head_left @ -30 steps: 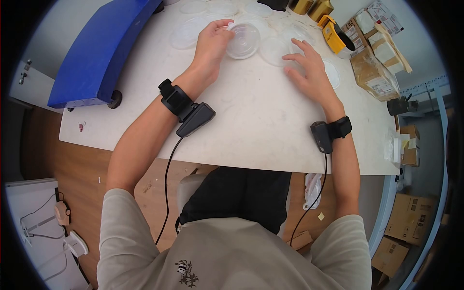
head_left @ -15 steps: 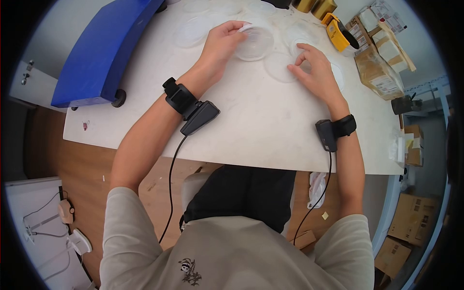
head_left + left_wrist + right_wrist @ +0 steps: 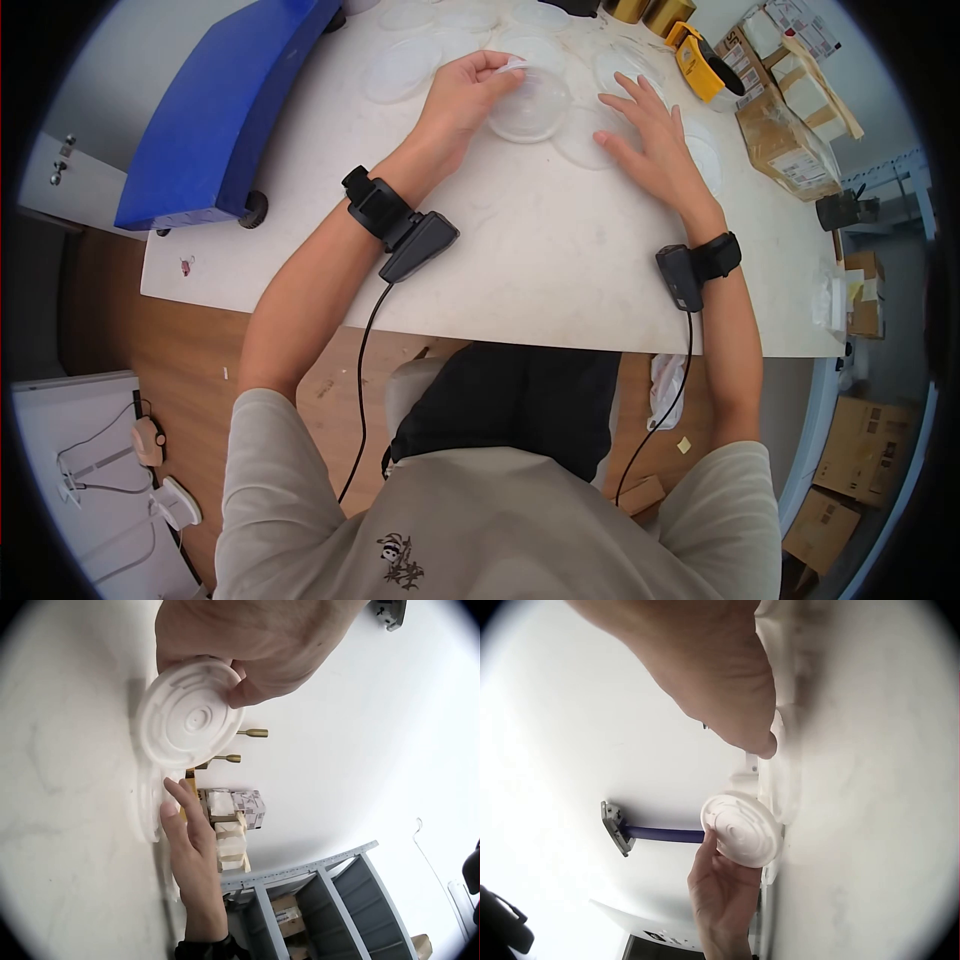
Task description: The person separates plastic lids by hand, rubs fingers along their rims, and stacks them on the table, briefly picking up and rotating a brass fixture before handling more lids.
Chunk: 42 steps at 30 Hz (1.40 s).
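My left hand pinches a round, translucent plastic lid by its rim, thumb on the near face. The lid is tilted over the table; concentric rings show on it in the left wrist view. To the right, my right hand holds nothing, its fingers spread and thumb apart. It hovers low beside another clear lid lying on the table. Further lids lie near its fingers, partly hidden behind the hand. In the right wrist view, the left hand grips the lid from below.
Several more clear lids lie along the far part of the white table. A big blue object stands at left. At back right are a yellow-and-black object, gold containers and a taped cardboard box.
My left hand has shifted slightly right with the lid, whose tilt has changed. The right hand's fingers, more bent half a second ago, have spread out.
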{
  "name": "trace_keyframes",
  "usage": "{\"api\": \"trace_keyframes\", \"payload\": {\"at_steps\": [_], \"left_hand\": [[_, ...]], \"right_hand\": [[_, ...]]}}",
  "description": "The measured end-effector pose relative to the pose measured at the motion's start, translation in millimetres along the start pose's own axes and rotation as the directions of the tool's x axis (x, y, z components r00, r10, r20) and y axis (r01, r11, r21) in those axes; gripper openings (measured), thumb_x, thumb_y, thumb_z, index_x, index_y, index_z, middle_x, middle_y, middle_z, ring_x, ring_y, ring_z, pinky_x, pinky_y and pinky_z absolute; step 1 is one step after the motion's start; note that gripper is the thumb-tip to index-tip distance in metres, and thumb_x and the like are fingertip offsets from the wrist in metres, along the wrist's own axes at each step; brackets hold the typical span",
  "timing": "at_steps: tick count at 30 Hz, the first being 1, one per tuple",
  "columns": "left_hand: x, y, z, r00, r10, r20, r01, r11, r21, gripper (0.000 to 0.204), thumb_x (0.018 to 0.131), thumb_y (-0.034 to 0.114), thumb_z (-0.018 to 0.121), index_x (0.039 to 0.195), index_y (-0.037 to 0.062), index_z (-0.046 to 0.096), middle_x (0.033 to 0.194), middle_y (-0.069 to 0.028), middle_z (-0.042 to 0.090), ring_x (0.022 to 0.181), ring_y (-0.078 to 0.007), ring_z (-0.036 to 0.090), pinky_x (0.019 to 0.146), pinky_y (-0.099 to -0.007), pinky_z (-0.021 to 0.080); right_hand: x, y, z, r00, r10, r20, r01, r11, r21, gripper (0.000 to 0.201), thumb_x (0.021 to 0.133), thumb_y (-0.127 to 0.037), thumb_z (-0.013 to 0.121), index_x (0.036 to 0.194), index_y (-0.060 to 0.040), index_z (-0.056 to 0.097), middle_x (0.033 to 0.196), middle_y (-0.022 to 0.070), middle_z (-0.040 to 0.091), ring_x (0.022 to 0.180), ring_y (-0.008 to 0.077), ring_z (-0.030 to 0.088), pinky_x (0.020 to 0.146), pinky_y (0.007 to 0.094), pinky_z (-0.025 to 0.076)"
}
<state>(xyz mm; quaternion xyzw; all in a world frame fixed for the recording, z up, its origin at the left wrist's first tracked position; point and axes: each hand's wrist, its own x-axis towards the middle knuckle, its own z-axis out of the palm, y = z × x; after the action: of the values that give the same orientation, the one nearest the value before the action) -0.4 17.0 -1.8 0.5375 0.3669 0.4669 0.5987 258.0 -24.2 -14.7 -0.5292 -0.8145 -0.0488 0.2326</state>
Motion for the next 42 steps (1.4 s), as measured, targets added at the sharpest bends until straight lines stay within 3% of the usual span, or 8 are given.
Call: {"api": "trace_keyframes", "payload": {"at_steps": [6, 10, 13, 18, 28, 34, 36, 42], "left_hand": [[2, -5, -2, 1.0, -0.009, -0.005, 0.009, 1.0, -0.007, 0.023, 0.094, 0.019, 0.065, 0.111, 0.0042, 0.063, 0.098, -0.0017, 0.069, 0.09, -0.0088, 0.063, 0.083, -0.0249, 0.047], [3, -4, -2, 0.999, -0.031, -0.04, 0.031, 1.0, 0.001, 0.024, 0.094, 0.02, 0.064, 0.112, 0.0032, 0.062, 0.099, -0.0024, 0.068, 0.091, -0.0094, 0.063, 0.084, -0.0259, 0.048], [4, -3, -2, 0.996, -0.039, -0.08, 0.04, 0.999, 0.01, 0.025, 0.095, 0.019, 0.061, 0.114, 0.0022, 0.061, 0.102, -0.0034, 0.066, 0.093, -0.0105, 0.063, 0.085, -0.0268, 0.049], [8, -7, -8, 0.994, -0.012, -0.109, 0.009, 1.0, -0.024, 0.026, 0.096, 0.016, 0.055, 0.118, 0.0011, 0.061, 0.107, -0.0051, 0.065, 0.097, -0.0125, 0.062, 0.087, -0.0287, 0.049], [3, 3, -6, 0.994, -0.014, -0.111, 0.013, 1.0, -0.013, 0.027, 0.098, 0.016, 0.052, 0.119, 0.0042, 0.062, 0.111, -0.0042, 0.064, 0.102, -0.0127, 0.06, 0.095, -0.0298, 0.046], [-2, 8, 0, 0.993, -0.052, 0.108, 0.059, 0.996, -0.062, 0.032, 0.1, 0.017, 0.045, 0.125, 0.0025, 0.06, 0.119, -0.0065, 0.062, 0.112, -0.0135, 0.057, 0.101, -0.0307, 0.044], [-3, 7, 0, 0.989, -0.063, 0.134, 0.073, 0.995, -0.073, 0.033, 0.101, 0.018, 0.044, 0.125, 0.0017, 0.06, 0.121, -0.0072, 0.061, 0.113, -0.0139, 0.057, 0.102, -0.0311, 0.044], [-3, 8, 3, 0.989, -0.09, 0.117, 0.107, 0.983, -0.147, 0.038, 0.102, 0.024, 0.04, 0.125, 0.0001, 0.059, 0.123, -0.0091, 0.061, 0.115, -0.0167, 0.057, 0.102, -0.0327, 0.044]], "right_hand": [[-1, -16, -5, 0.975, 0.032, 0.218, -0.042, 0.998, 0.041, 0.057, 0.087, -0.046, 0.066, 0.133, -0.0126, 0.055, 0.144, 0.0113, 0.048, 0.143, 0.0318, 0.031, 0.114, 0.0643, 0.013], [-1, -16, -5, 0.981, 0.025, 0.195, -0.046, 0.994, 0.103, 0.059, 0.085, -0.047, 0.068, 0.13, -0.0102, 0.056, 0.141, 0.0113, 0.051, 0.142, 0.0328, 0.032, 0.114, 0.0653, 0.011], [1, -20, -8, 0.989, 0.005, 0.146, -0.029, 0.986, 0.166, 0.058, 0.082, -0.042, 0.073, 0.126, -0.009, 0.057, 0.135, 0.0118, 0.054, 0.137, 0.0331, 0.038, 0.114, 0.0606, 0.018], [8, -21, -12, 0.999, -0.029, -0.027, 0.036, 0.954, 0.298, 0.053, 0.079, -0.017, 0.078, 0.125, -0.0056, 0.056, 0.123, 0.0131, 0.059, 0.112, 0.0278, 0.057, 0.098, 0.0362, 0.044], [12, -18, -15, 0.967, 0.011, -0.255, 0.085, 0.929, 0.361, 0.034, 0.081, -0.013, 0.076, 0.111, -0.0042, 0.065, 0.094, 0.0063, 0.067, 0.084, 0.0173, 0.059, 0.077, 0.0286, 0.049], [11, -17, -17, 0.978, -0.001, -0.21, 0.089, 0.908, 0.409, 0.024, 0.082, -0.011, 0.075, 0.105, -0.0063, 0.068, 0.086, -0.0011, 0.064, 0.069, 0.0096, 0.05, 0.063, 0.0234, 0.042], [10, -15, -17, 0.986, 0.163, -0.014, -0.118, 0.768, 0.63, 0.019, 0.084, -0.011, 0.073, 0.102, -0.0059, 0.068, 0.084, -0.0042, 0.061, 0.062, 0.006, 0.045, 0.059, 0.0205, 0.04], [10, -21, -17, 0.968, 0.223, 0.112, -0.222, 0.561, 0.798, 0.021, 0.087, -0.012, 0.072, 0.106, -0.0048, 0.066, 0.086, -0.0035, 0.06, 0.068, 0.0026, 0.054, 0.059, 0.0179, 0.042]]}}
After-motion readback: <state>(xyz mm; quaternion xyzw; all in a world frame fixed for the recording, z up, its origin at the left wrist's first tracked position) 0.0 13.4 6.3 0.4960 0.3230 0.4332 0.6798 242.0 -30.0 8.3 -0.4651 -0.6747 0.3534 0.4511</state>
